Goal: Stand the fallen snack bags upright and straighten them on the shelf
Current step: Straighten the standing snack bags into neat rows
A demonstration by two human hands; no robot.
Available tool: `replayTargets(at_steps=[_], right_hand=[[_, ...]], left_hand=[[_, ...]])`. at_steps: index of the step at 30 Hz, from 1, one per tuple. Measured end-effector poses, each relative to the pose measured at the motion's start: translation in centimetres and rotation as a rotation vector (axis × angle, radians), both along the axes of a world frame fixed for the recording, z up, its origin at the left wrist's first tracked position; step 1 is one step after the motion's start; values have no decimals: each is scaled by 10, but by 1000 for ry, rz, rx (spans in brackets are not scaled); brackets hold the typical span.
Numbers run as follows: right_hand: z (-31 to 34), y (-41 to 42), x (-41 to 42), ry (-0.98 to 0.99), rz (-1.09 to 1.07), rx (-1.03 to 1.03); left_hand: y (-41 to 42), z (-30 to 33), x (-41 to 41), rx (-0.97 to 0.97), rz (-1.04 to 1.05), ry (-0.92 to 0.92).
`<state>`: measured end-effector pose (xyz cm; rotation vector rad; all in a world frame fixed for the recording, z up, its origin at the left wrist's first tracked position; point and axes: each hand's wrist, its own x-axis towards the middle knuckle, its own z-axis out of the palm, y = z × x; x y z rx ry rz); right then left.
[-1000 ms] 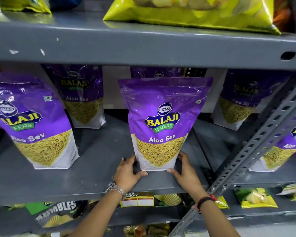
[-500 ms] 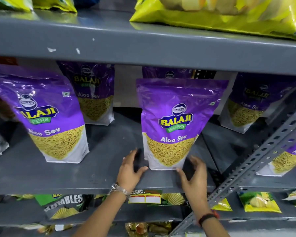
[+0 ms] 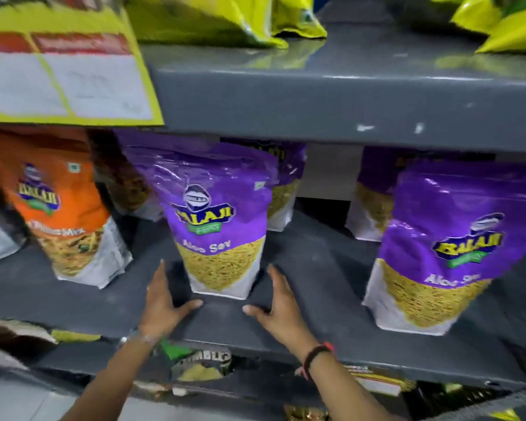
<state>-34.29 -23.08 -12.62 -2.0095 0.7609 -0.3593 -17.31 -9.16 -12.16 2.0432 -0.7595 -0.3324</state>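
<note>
A purple Aloo Sev bag (image 3: 219, 220) stands upright in the middle of the grey shelf (image 3: 316, 287), leaning slightly. My left hand (image 3: 161, 302) is just left of its base and my right hand (image 3: 277, 305) just right of it, both with fingers apart and a small gap to the bag. Another purple Aloo Sev bag (image 3: 444, 247) stands upright at the right front. More purple bags (image 3: 286, 183) stand behind, partly hidden. An orange mix bag (image 3: 64, 208) stands at the left.
The upper grey shelf (image 3: 346, 98) hangs low over the bags and carries yellow bags (image 3: 225, 19). A yellow price tag (image 3: 64, 74) hangs at the top left. Below the shelf edge lie more snack packets (image 3: 201, 366). The image is motion-blurred.
My view and both hands have shifted left, from the bag now at the right to the neighbouring purple bag. The hands let go of the first bag and now flank this one.
</note>
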Motion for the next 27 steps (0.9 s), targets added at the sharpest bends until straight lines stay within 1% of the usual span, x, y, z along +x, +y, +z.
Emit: replayTargets(at_steps=[2,4,6,8,11,17,21,27], right_hand=[[0,2,15,4,-33,-47],[-1,3,23,0,-96,-99],[-1,4,23,-19,-147,-122],[-1,2,17,-40,-179,-116],[1,-5,0,-56,-180,-120],[-2,-5,-28,-51,-203,-130],[-4,0,-26,-40,-273,-190],[-7,-2,-28,-28,-279,-163]], left_hand=[[-6,2,19,89,-187,6],[-15,2,24,126,-258,38],[-23,2,19,137,-232,27],[-29,0,11,132,-206,-25],[-35,-3,-6,116,-168,-95],[-37,-10,-22,102,-272,-182],[-35,-10,-19,86,-284,-143],[-32,-11,-21,86,-233,-123]])
